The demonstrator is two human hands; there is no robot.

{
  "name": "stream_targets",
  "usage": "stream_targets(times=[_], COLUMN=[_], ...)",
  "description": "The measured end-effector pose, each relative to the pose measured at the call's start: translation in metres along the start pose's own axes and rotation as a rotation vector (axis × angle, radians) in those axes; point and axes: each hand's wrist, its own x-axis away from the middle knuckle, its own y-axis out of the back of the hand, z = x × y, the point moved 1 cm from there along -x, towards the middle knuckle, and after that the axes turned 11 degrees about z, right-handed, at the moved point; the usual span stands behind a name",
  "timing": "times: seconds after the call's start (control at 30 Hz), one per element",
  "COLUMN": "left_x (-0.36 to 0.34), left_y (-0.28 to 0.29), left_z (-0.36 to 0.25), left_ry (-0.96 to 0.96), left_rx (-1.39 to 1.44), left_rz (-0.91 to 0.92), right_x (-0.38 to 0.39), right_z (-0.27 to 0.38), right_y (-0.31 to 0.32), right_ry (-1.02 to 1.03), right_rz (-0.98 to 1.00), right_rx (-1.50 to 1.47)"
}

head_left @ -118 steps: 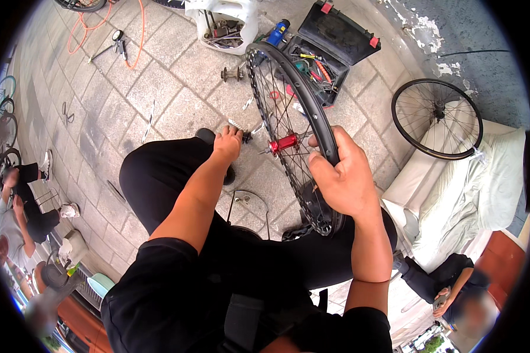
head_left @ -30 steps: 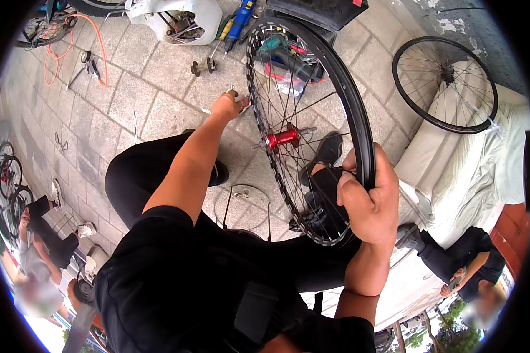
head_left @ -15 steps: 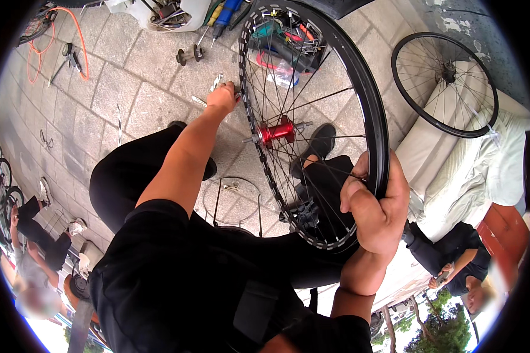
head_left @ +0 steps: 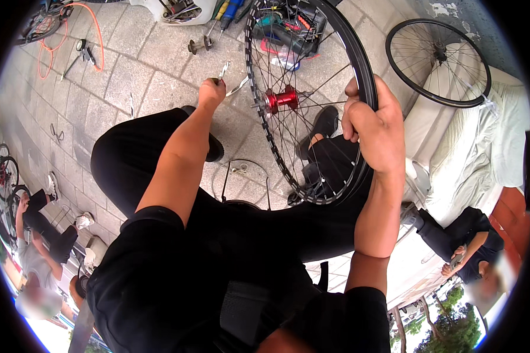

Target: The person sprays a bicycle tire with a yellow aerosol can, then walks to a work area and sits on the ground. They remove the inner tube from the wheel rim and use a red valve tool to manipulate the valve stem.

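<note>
My right hand (head_left: pixel 371 126) grips the black rim of a bicycle wheel (head_left: pixel 365 65) held upright at a slant, with a red hub (head_left: pixel 282 99), dark spokes and a dashed strip along its near side. My left hand (head_left: pixel 211 89), arm stretched forward to the left of the wheel, is closed round a slim silver tool (head_left: pixel 223 70), its exact kind hard to make out, just above the paving. Another long silver piece (head_left: pixel 238 85) lies just right of that hand.
Open toolbox (head_left: pixel 303 29), screwdrivers (head_left: pixel 227 15), loose hub (head_left: pixel 199 45), white jug (head_left: pixel 174 12) and orange hose (head_left: pixel 100 41) lie ahead. A spare wheel (head_left: pixel 439 62) leans on a covered seat (head_left: pixel 465 153) at right. Two other people (head_left: pixel 47 235) (head_left: pixel 471 253) sit at either side.
My right hand and the wheel appear higher in the picture than half a second ago. My left hand is slightly farther forward and left, with the silver tool now showing upright from it.
</note>
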Motion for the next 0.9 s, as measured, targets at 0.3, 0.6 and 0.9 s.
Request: stream_targets(times=[0.3,0.6,0.9], left_x=[0.153,0.275,0.315], left_y=[0.14,0.164,0.168], left_z=[-0.188,-0.26,-0.225], left_ry=[-0.69,-1.008,-1.004], left_rx=[1.34,0.947,0.525], left_rz=[0.402,0.467,0.058], right_x=[-0.007,0.018,0.02], right_z=[-0.013,-0.028,-0.029], right_y=[-0.037,-0.104,-0.081], right_ry=[0.597,0.862,0.436], right_rz=[-0.319,-0.03,0.055], right_rx=[0.452,-0.159,-0.432])
